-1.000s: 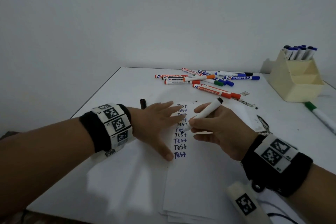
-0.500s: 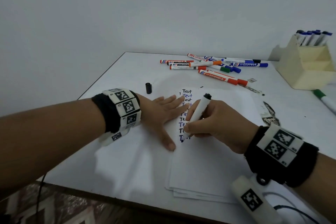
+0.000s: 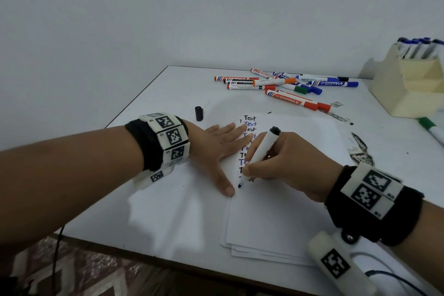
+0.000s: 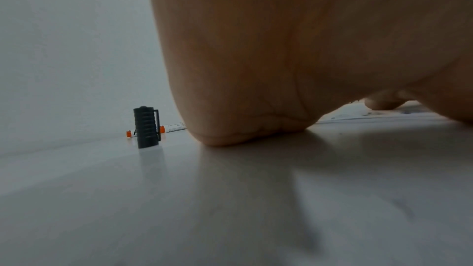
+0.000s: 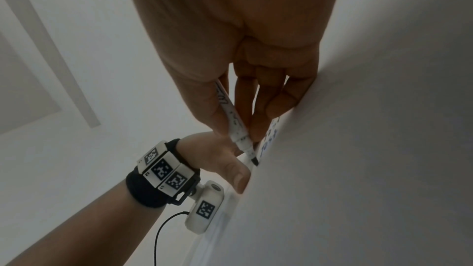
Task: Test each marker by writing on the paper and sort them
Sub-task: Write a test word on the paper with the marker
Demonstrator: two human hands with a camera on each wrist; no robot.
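My right hand pinches a white marker with a black end, tip down on the paper just below a column of "Test" words. The right wrist view shows the marker between thumb and fingers, its black tip on the sheet. My left hand lies flat with straight fingers on the paper's left edge, thumb beside the tip. The marker's black cap stands upright on the table behind my left hand, also in the left wrist view as the cap.
A heap of several markers lies at the back of the white table. A cream holder with several blue-capped markers stands at the back right. A green-capped marker lies beside it. Dark ink smudges mark the table right of the paper.
My right hand has brought the marker down the column from a raised slant, and its tip now meets the paper below the last word. The left hand stays flat.
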